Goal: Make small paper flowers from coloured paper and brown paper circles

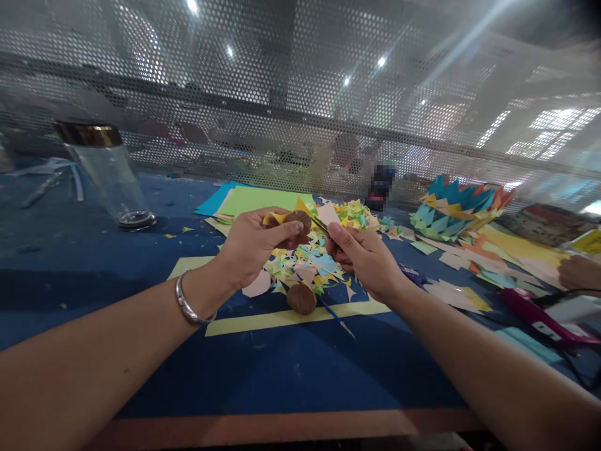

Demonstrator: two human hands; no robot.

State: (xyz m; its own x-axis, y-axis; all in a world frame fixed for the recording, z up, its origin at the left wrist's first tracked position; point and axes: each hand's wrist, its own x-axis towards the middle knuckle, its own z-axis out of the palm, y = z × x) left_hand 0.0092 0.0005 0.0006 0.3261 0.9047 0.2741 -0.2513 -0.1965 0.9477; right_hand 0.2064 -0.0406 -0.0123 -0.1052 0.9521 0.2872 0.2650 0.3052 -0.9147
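Observation:
My left hand pinches a round brown disc together with a piece of yellow paper, whose pointed corner sticks up behind the disc. In my right hand is a pair of scissors, its dark blades reaching toward the disc and paper; the handles are mostly hidden by my fingers. Below both hands, a second round brown disc lies on a pale yellow paper strip. A thin blue stick rests across the strip beside it. Cut paper scraps are heaped under my hands.
Green and blue paper sheets lie stacked behind. A glass jar with a gold lid stands left. Zigzag-edged paper crowns sit at right, near a magenta device and another person's hand. Perforated metal borders the table's back.

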